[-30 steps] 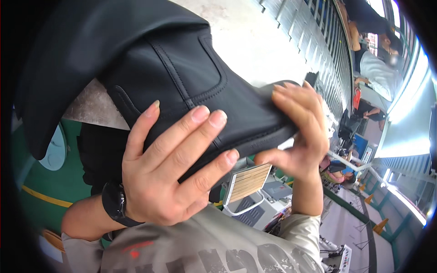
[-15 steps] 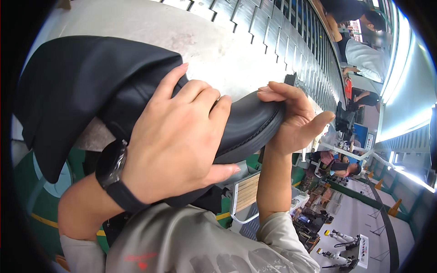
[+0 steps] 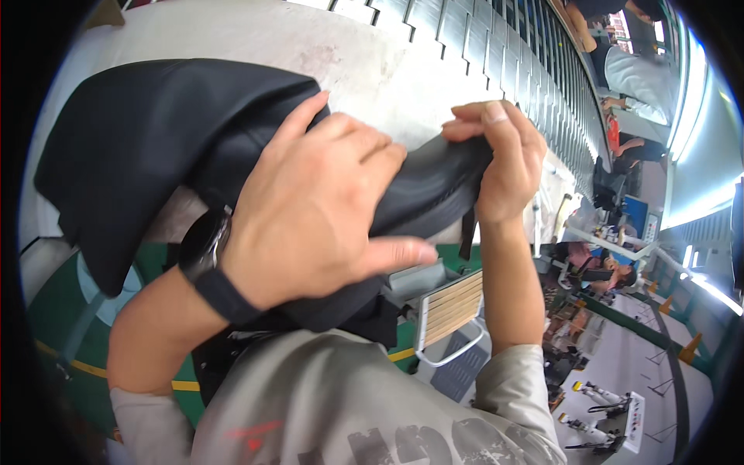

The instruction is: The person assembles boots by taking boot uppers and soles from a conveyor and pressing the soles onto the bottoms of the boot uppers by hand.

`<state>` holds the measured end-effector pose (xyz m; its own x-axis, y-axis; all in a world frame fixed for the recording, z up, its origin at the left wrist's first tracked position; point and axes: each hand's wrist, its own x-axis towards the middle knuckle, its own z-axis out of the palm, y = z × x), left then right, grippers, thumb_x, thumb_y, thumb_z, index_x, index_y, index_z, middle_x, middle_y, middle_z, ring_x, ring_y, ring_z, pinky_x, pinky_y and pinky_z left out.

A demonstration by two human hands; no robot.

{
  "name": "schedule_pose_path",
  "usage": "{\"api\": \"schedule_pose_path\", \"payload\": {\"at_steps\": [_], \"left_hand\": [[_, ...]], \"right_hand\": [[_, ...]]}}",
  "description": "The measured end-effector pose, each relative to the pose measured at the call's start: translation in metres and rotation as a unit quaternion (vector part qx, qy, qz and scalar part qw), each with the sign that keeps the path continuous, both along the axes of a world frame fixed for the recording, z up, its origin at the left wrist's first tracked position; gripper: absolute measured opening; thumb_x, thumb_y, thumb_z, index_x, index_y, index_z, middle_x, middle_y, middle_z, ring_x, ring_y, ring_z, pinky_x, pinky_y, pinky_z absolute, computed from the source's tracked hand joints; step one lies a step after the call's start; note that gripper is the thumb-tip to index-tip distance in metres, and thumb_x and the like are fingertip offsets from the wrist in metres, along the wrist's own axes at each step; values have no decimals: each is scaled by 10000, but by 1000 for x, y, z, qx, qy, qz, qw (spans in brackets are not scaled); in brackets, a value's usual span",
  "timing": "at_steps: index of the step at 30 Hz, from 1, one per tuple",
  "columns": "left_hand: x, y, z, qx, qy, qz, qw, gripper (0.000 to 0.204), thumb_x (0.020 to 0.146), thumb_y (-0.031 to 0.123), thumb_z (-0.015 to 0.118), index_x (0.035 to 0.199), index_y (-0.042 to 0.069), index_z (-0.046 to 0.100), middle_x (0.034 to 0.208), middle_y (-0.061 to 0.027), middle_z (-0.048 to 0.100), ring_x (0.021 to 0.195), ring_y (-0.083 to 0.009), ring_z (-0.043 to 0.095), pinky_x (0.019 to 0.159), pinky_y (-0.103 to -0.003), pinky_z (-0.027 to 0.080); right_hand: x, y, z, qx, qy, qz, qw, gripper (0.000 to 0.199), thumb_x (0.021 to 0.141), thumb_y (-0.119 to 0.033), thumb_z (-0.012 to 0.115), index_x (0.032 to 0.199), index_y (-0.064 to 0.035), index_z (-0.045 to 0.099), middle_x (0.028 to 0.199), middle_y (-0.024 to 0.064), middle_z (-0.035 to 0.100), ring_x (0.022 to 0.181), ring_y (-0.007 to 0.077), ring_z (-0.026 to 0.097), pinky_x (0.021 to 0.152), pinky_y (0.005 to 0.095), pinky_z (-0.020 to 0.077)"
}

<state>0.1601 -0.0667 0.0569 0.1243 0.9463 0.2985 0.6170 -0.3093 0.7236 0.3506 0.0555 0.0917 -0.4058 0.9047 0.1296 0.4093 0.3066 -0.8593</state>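
Observation:
A black leather-like bag [image 3: 139,147] with a loose flap is held up in front of me. My left hand [image 3: 318,209] lies flat over its middle, fingers spread and thumb pointing right, with a black watch on the wrist. My right hand [image 3: 504,159] grips the bag's right end, fingers curled over the top edge. A short strap hangs below that end. The bag's lower part rests against my grey shirt.
Behind the bag rise a pale wall [image 3: 325,46] and a ribbed metal surface [image 3: 496,46]. Below are a green floor with yellow lines [image 3: 54,341], a slatted wooden chair [image 3: 449,306], and other people at desks on the right [image 3: 620,155].
The bag has turned and dropped a little. My left hand has slid further over its middle, and my right hand has shifted up onto the top edge of its right end.

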Motion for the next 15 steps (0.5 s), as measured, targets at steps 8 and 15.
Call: {"api": "schedule_pose_path", "payload": {"at_steps": [8,15], "left_hand": [[-11,-103,-26,57,-30,21,998,806,928,584,709,1413,-45,569,1495,-270,555,1438,-450,489,1213,-564,308],[31,-164,-40,-174,-450,227,846,698,970,481,739,1388,-34,522,1303,-143,615,1164,-190,599,942,-340,533]], "right_hand": [[43,18,-49,-108,158,45,981,546,1048,-372,450,1064,107,711,901,212,764,862,223,705,824,324,546],[28,-10,-39,-268,328,-124,897,557,1030,-437,467,961,72,682,851,228,717,839,311,698,840,410,564]]}}
